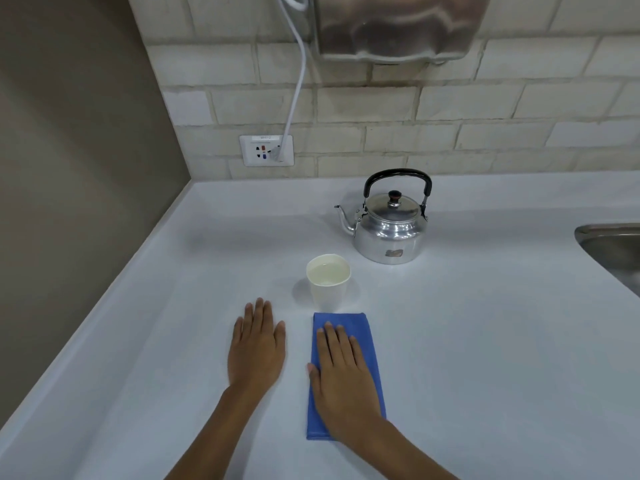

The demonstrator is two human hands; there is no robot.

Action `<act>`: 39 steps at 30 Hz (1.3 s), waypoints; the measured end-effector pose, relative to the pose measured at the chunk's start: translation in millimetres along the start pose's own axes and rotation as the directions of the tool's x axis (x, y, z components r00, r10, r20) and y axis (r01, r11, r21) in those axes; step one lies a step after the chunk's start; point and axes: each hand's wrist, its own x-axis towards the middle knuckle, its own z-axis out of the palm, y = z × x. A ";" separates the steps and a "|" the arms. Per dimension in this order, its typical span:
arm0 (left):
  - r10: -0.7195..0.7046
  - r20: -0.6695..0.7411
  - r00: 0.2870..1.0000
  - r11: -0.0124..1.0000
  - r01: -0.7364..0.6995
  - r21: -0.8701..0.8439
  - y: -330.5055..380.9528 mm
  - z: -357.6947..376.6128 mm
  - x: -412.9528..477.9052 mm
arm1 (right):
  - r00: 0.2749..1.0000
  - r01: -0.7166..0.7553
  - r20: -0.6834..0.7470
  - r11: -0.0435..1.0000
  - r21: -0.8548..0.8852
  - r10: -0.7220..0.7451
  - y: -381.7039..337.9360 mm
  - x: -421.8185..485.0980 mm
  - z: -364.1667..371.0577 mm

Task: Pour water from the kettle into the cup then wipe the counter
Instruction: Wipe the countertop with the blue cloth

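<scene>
Right hand [341,379] flat, hiding much of blue cloth [360,336]

The back wall [450,109] is of pale tiles laid like bricks, and a plain brown-grey side wall [69,150] meets it at the left. A white socket plate [266,150] holds a plugged white cable [297,84]. Above hangs a shiny metal appliance [398,26], perhaps a dryer. A steel sink [613,251] shows at the right.

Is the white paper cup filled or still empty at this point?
Filled. The white paper cup stands upright holding clear liquid close to its rim, near the metal kettle.
</scene>
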 end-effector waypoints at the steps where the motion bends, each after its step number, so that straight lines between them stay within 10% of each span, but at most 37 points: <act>1: 0.003 -0.001 1.000 1.000 -0.003 0.005 -0.8 0.1 0.4 | 1.000 0.002 -0.010 1.000 -0.020 -0.003 1.9 -3.2 -0.3; 14: 0.016 -0.024 1.000 0.999 -0.015 0.051 -1.4 3.9 -0.7 | 0.980 -0.195 0.027 0.980 -0.030 0.196 141.6 36.5 -12.1; 20: 0.032 -0.024 0.999 0.999 -0.031 0.035 -1.2 3.5 -1.1 | 1.000 -0.026 0.012 1.000 0.008 0.025 146.9 -16.4 -5.9; 28: 0.012 -0.018 1.000 0.997 -0.011 0.071 1.0 4.5 -0.7 | 0.929 -0.367 0.012 0.926 -0.091 0.370 203.1 61.5 -18.9; 39: 0.002 -0.031 1.000 0.998 0.000 0.069 4.4 5.6 0.1 | 0.960 0.255 0.118 0.967 0.009 -0.254 136.2 111.0 10.6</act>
